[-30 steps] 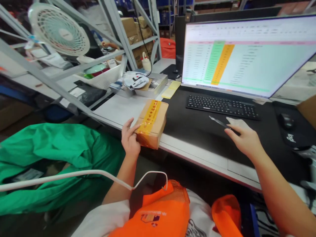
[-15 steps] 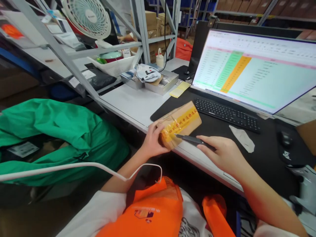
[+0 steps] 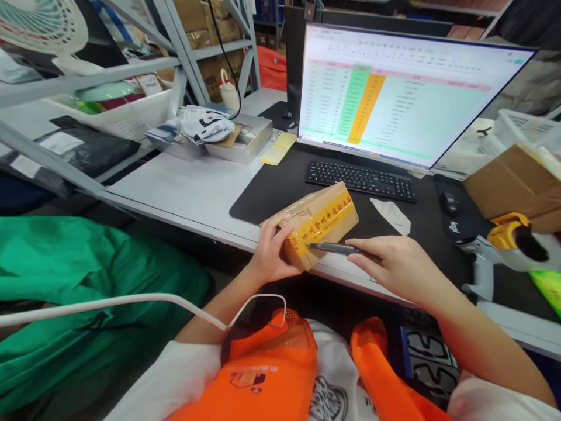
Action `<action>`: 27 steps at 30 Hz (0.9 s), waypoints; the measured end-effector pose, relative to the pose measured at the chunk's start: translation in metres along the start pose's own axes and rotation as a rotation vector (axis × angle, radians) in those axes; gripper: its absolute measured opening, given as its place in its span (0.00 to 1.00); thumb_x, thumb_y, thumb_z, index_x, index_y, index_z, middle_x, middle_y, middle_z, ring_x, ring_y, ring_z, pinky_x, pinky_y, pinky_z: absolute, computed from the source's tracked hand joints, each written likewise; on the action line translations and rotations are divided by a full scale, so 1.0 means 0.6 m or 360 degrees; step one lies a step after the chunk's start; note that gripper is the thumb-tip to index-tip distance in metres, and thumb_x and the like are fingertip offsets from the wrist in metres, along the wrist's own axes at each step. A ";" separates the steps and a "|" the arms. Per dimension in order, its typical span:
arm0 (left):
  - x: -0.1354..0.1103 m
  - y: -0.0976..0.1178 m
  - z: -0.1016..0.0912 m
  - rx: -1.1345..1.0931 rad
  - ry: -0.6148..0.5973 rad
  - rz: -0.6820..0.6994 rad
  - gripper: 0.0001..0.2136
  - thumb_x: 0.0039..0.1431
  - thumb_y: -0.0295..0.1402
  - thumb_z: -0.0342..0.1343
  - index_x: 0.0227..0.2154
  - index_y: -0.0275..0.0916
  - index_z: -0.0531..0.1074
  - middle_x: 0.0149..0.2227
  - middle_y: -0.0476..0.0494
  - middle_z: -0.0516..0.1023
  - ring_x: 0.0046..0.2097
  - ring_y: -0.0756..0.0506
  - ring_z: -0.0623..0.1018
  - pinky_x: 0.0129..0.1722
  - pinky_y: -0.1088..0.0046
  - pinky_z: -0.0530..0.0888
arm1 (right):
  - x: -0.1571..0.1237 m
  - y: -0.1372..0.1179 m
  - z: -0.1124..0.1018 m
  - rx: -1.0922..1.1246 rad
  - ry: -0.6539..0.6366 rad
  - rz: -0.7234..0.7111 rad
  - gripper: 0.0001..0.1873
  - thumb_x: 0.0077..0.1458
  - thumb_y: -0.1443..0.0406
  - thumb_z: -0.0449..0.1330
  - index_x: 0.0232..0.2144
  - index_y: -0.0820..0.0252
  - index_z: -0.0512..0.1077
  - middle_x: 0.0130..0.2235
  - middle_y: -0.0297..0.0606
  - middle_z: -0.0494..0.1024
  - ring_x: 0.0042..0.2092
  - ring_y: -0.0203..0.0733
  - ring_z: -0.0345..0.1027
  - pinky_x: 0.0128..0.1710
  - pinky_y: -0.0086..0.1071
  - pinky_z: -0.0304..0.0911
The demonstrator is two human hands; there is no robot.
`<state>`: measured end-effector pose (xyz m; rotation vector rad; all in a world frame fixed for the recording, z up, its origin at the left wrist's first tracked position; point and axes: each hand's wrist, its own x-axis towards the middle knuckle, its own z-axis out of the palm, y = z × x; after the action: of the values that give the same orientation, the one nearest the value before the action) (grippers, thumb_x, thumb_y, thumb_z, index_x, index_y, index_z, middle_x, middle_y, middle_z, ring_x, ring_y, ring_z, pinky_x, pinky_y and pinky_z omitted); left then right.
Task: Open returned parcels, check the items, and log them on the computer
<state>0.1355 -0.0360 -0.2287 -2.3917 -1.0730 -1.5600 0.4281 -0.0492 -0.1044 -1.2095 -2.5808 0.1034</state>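
A small cardboard box [image 3: 322, 217] sealed with printed yellow tape is tilted at the front edge of the desk. Fingers and thumb of my left hand [image 3: 272, 251] wrap round its near left end. My right hand [image 3: 397, 264] grips a dark utility knife [image 3: 333, 248], held nearly level. The knife's tip meets the taped side close to the left end of the box; whether it has cut into the tape I cannot tell.
Behind the box are a keyboard [image 3: 362, 180] and a monitor [image 3: 398, 99]. A scrap of white paper [image 3: 392, 216], a mouse [image 3: 450, 203], a scanner [image 3: 480, 263] and a tape dispenser [image 3: 517, 240] lie to the right. A green sack [image 3: 100, 280] stands at left.
My view has swung to the right, bringing the tape dispenser and a larger carton into sight. Both hands keep their grips, and the knife tip stays at the box's left end.
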 end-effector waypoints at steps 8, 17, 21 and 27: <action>-0.014 0.009 0.008 -0.0181 -0.0026 -0.0085 0.52 0.39 0.40 0.74 0.68 0.47 0.53 0.63 0.29 0.62 0.63 0.29 0.71 0.56 0.44 0.74 | 0.009 0.033 -0.016 -0.0232 -0.0121 0.0169 0.17 0.66 0.52 0.60 0.50 0.46 0.83 0.38 0.37 0.86 0.37 0.48 0.79 0.32 0.35 0.65; -0.027 -0.004 -0.007 -0.0176 -0.0072 -0.0340 0.52 0.40 0.42 0.75 0.66 0.47 0.52 0.63 0.28 0.60 0.66 0.28 0.68 0.61 0.42 0.70 | -0.013 0.293 -0.049 -0.0741 0.0231 0.1160 0.31 0.66 0.45 0.55 0.48 0.64 0.84 0.39 0.61 0.83 0.41 0.56 0.79 0.34 0.45 0.58; 0.018 -0.011 -0.052 -0.0225 -0.0209 -0.0434 0.38 0.55 0.59 0.63 0.61 0.41 0.62 0.68 0.26 0.57 0.68 0.29 0.66 0.63 0.45 0.69 | -0.041 0.320 0.025 -0.0462 0.0063 0.1147 0.26 0.68 0.53 0.54 0.50 0.66 0.82 0.44 0.62 0.83 0.43 0.56 0.79 0.37 0.44 0.63; 0.194 0.002 -0.066 0.0409 -0.1161 -0.0575 0.17 0.62 0.50 0.55 0.40 0.40 0.74 0.46 0.39 0.80 0.46 0.37 0.80 0.48 0.60 0.76 | 0.006 0.230 0.144 -0.0045 0.0111 0.1041 0.23 0.66 0.58 0.56 0.54 0.68 0.78 0.51 0.60 0.79 0.51 0.59 0.76 0.52 0.49 0.69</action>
<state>0.1327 0.0044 -0.1127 -2.7271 -1.7724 -0.5021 0.5033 0.0476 -0.2118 -1.9768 -2.0345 0.1542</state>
